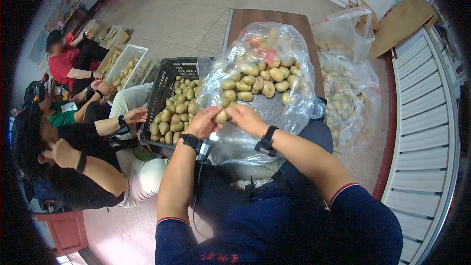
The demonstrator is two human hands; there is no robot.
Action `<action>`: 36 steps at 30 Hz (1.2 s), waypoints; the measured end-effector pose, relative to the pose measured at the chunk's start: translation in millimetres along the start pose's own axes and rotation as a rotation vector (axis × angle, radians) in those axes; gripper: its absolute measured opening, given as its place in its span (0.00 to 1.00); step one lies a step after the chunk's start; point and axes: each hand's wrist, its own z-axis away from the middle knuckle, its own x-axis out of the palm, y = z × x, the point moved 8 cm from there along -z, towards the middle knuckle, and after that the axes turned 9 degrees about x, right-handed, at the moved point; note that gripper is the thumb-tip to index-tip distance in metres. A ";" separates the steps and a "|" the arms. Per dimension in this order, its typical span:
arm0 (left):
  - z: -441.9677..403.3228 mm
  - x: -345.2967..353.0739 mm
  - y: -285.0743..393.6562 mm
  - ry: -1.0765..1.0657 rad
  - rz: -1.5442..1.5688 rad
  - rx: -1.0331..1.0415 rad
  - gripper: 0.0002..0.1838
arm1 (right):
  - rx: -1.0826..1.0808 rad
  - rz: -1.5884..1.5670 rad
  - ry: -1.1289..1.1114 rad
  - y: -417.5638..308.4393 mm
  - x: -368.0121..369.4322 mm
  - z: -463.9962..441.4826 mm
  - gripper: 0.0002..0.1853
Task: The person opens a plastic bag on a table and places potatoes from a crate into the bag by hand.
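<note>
A tan potato (222, 117) is held between my two hands, over the near left side of a clear plastic bag (235, 137). My left hand (202, 123) curls its fingers round the potato from the left. From the other side, my right hand (248, 119) grips it, its fingertips partly hidden. Loose potatoes (268, 88) lie in the wide mouth of the bag just beyond my hands. To the left of my left hand stands a black plastic crate (165, 76) with many potatoes (179, 105) in it.
The bag rests on a brown board (287, 17). More bagged potatoes (348, 88) stand to the right, before a white radiator (419, 132). A co-worker (93, 162) sits close at left, one hand near the crate. Other people sit farther back by a white crate (140, 53).
</note>
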 end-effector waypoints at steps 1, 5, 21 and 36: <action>1.3 1.6 0.6 0.005 0.001 0.002 0.15 | 0.026 0.094 0.067 4.8 -13.9 1.3 0.19; 3.8 -25.8 9.2 0.156 0.094 0.108 0.13 | -0.075 0.421 0.456 41.0 -81.9 -3.7 0.17; -4.7 -171.7 -33.6 0.516 0.223 0.251 0.26 | 0.037 1.084 0.581 68.6 -131.5 1.0 0.12; 14.6 -175.3 -28.2 0.637 0.297 0.135 0.12 | 0.442 1.063 0.370 113.1 -133.2 3.7 0.23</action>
